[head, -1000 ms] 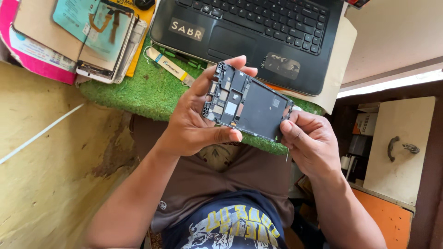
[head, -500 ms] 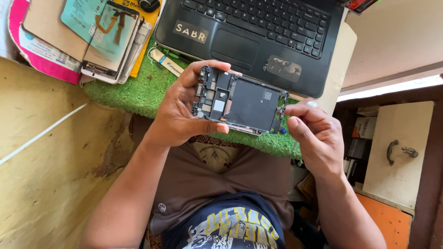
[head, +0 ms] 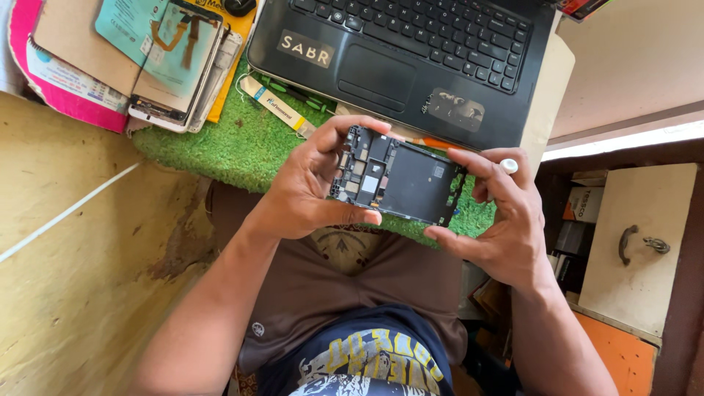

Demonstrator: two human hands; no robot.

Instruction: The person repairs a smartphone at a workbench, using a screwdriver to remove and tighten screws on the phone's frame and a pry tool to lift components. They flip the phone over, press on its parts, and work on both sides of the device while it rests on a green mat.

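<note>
I hold an opened phone [head: 400, 183] with its back off, dark frame and circuit parts showing, flat above the green mat's front edge. My left hand [head: 308, 187] grips its left end, thumb under, fingers over the top. My right hand [head: 499, 216] holds the right end, thumb at the lower corner and fingers along the right edge; a small white round thing [head: 508, 166] sits at a fingertip.
A black laptop [head: 411, 51] lies open on the green grass-like mat [head: 227, 139]. A stack of papers, a pink folder and a phone screen part [head: 172, 66] sits at the top left. A white cupboard door with a handle [head: 634, 246] is at the right.
The phone has turned from tilted to level and moved slightly right. My right hand has shifted from its lower right corner up to grip the right end.
</note>
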